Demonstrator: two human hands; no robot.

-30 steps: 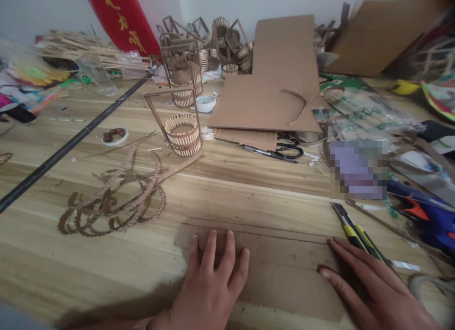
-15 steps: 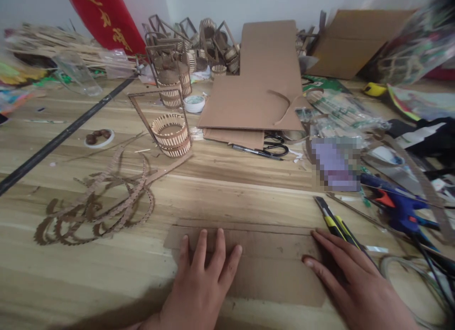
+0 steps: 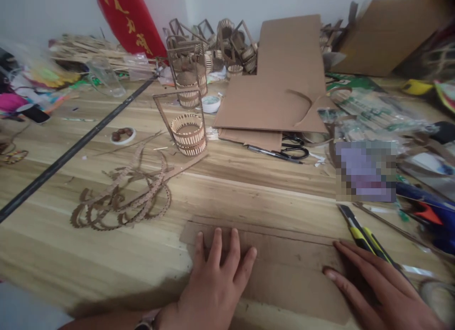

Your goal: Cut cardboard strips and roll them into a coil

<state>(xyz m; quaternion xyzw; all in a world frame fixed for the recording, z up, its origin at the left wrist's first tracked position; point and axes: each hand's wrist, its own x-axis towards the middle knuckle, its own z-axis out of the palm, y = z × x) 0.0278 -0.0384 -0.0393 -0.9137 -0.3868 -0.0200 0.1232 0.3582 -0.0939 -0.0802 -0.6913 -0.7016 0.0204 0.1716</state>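
A flat piece of brown cardboard (image 3: 291, 273) lies on the wooden table, a lengthwise cut or crease running near its far edge. My left hand (image 3: 216, 278) rests palm down on its left part, fingers spread. At the right end, my right hand (image 3: 377, 287) touches the cardboard with thumb and fingers stretched apart, holding nothing. Just beyond the right fingers is a yellow-and-black utility knife (image 3: 366, 237), its blade end pointing away from me. Left of the cardboard lies a tangle of notched cardboard strips (image 3: 124, 197).
A small stick-sided basket (image 3: 188, 135) with a tall handle stands mid-table, several more behind it. A large cardboard sheet (image 3: 273, 93) covers black scissors (image 3: 295, 150) in part. A long black bar (image 3: 81, 140) crosses the left side. At the right is a blue glue gun (image 3: 437, 221).
The whole view has swung a little to the left, so everything appears farther right. Both hands keep their places on the cardboard.
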